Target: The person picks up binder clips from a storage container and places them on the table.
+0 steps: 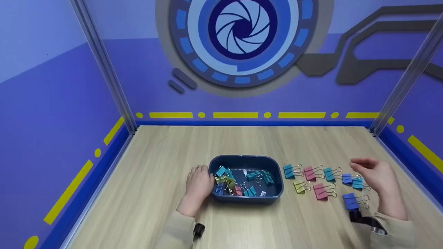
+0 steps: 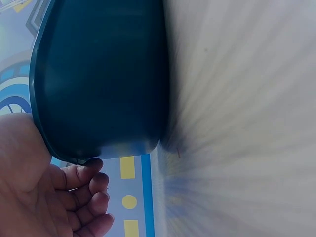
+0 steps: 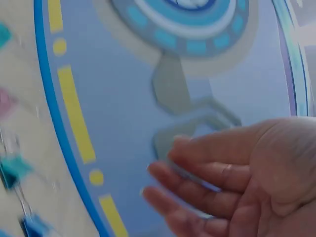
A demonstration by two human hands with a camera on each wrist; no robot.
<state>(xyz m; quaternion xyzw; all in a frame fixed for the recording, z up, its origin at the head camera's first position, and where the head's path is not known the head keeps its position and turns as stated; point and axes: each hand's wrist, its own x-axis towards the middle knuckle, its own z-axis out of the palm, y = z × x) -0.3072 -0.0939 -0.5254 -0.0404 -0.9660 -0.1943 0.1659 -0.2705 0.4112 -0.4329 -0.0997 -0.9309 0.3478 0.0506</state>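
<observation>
- Gripping at the box's 9 o'clock end, the left hand [image 1: 199,183] has its thumb at the rim and its fingers curled near the corner; I suppose this keeps the box from sliding.
- Dark blue plastic box [image 1: 249,200] stands upright on the wooden table [image 1: 166,148]. Inside, mixed binder clips [image 1: 231,180] are heaped from 7 to 9 o'clock, and two teal clips [image 1: 267,177] lie towards 3 o'clock.
- Outside, at 3 o'clock of the box, eight laid-out clips [image 1: 321,192] form two loose rows. Their wire handles point to 3 o'clock, probably so that each one is easy to see and take.
- Right hand [image 1: 380,180], beyond the upper row, is also at 3 o'clock; its fingers are loosely bent, and I see nothing held between them.
</observation>
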